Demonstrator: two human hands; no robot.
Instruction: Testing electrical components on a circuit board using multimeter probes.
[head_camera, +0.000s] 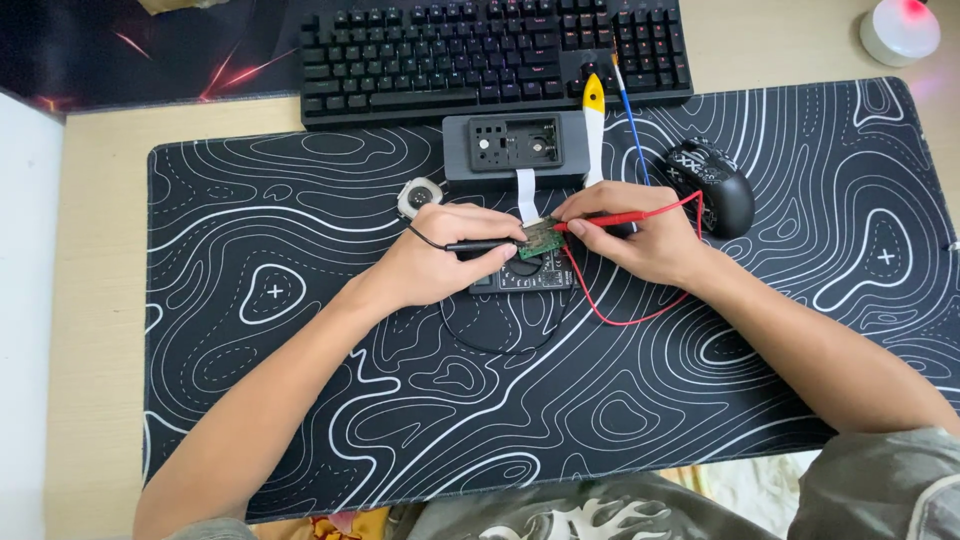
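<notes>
- The person's forearms come in from the near edge of the surface; the left hand and the right hand meet over the middle of a black desk mat with white contour lines.
- The left fingers are closed around a black test probe, pinched like a pen, its tip pointing right toward a small green circuit board.
- The right fingers are closed around a red test probe, its tip coming at the same board from the other side.
- The board sits between the two sets of fingertips, tilted up, on the end of a white flat ribbon cable. It looks light, stiff and fragile; its bare edges seem the safest hold, and the ribbon would likely crease or tear if pulled.
- Just below the fingers, partly hidden, lies a dark meter-like device; a black lead and a red lead loop away from the probes, thin and limp.
- Just beyond the fingers stands a grey open device housing, which the ribbon runs into; a small round white part lies left of it.
- Farther out: a yellow-tipped white tool, a thin blue tool, a black mouse, a black keyboard, and a white round object with a red glow.
</notes>
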